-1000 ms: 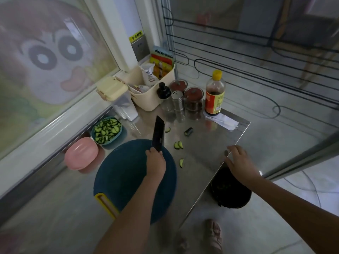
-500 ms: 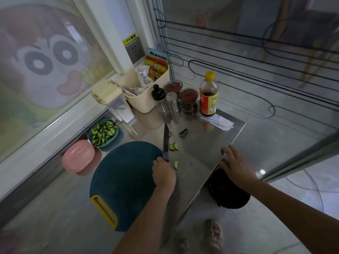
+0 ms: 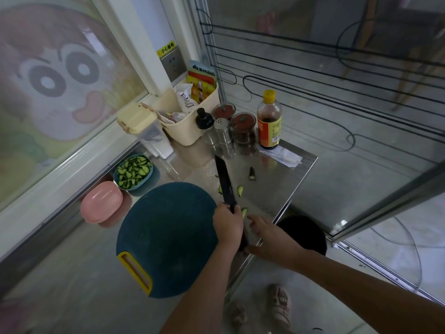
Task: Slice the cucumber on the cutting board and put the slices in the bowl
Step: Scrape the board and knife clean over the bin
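Note:
My left hand [image 3: 228,225] grips the handle of a black knife [image 3: 224,182], blade pointing away over the steel counter just right of the round dark blue cutting board [image 3: 166,237]. My right hand [image 3: 269,235] lies with relaxed fingers on the counter beside the left hand, fingertips close to a loose cucumber slice [image 3: 244,212]. More slices [image 3: 240,190] and a cucumber end [image 3: 251,174] lie on the counter near the blade. A blue bowl [image 3: 133,173] full of cucumber slices stands at the board's far left.
A pink lidded bowl [image 3: 101,206] sits left of the board. At the back stand a cream basket [image 3: 190,131], shakers [image 3: 222,131], jars [image 3: 243,126] and a sauce bottle [image 3: 269,121]. A black bin [image 3: 303,235] sits below the counter's right edge [image 3: 298,186].
My right hand left the counter's right edge and moved left next to my left hand. The knife shifted right off the board and over the loose slices.

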